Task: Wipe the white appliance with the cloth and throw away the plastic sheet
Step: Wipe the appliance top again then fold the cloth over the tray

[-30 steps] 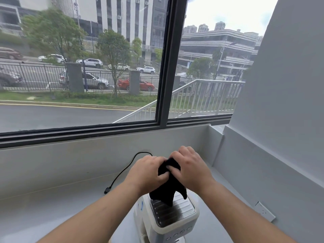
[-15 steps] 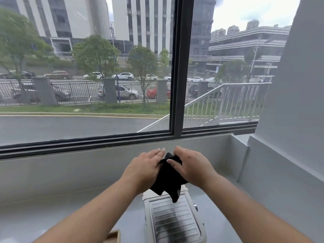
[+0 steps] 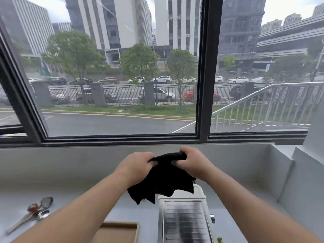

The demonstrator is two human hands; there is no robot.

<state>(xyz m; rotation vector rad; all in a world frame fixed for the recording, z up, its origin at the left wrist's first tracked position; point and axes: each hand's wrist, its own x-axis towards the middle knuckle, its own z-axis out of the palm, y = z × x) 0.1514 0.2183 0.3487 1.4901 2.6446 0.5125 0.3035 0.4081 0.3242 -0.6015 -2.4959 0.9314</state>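
A black cloth [image 3: 164,179] hangs spread between my two hands above the counter. My left hand [image 3: 135,164] pinches its left upper edge and my right hand [image 3: 191,162] pinches its right upper edge. Below the cloth stands the white appliance [image 3: 184,220], seen from above, with a ribbed metal top plate. The cloth's lower edge dangles over the appliance's back end; whether it touches I cannot tell. No plastic sheet is in view.
A grey counter [image 3: 70,199] runs under a wide window [image 3: 121,85]. Several spoons and a small strainer [image 3: 37,210] lie at the left. A brown cardboard box [image 3: 119,231] sits at the bottom, left of the appliance. A grey wall [image 3: 301,181] closes the right side.
My hands have pulled apart and lifted, stretching the bunched cloth open between them. The view has tilted and shifted left, bringing the spoons and box into sight.
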